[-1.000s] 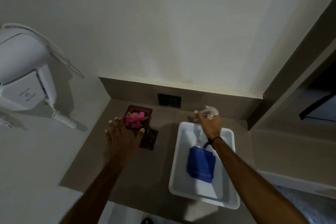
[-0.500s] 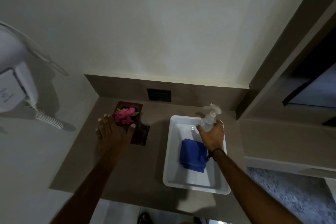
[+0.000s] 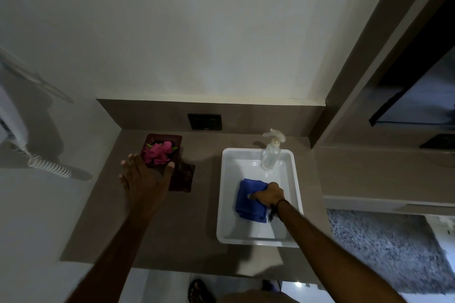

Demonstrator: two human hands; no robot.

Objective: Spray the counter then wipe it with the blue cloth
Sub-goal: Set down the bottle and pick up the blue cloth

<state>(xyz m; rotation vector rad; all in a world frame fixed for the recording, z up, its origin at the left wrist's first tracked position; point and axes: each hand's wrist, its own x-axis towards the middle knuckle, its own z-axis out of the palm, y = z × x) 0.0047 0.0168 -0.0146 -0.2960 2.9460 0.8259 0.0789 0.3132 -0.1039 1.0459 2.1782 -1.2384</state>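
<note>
A folded blue cloth (image 3: 246, 200) lies in a white tray (image 3: 227, 204) on the right of the brown counter (image 3: 197, 241). My right hand (image 3: 269, 195) rests on the cloth with its fingers closed over the cloth's right side. A clear spray bottle (image 3: 271, 155) with a white trigger head stands upright at the tray's far end, free of my hand. My left hand (image 3: 142, 179) lies flat on the counter with fingers spread, touching a dark dish of pink flowers (image 3: 160, 152).
A dark socket plate (image 3: 204, 122) sits in the backsplash. A white wall-mounted hair dryer with a coiled cord (image 3: 49, 167) hangs at the left. A lower ledge (image 3: 381, 172) adjoins the counter on the right, with a grey rug (image 3: 384, 251) below.
My right hand set the spray bottle upright in the tray, let go of it, and moved back onto the blue cloth. My left hand stayed by the flower dish.
</note>
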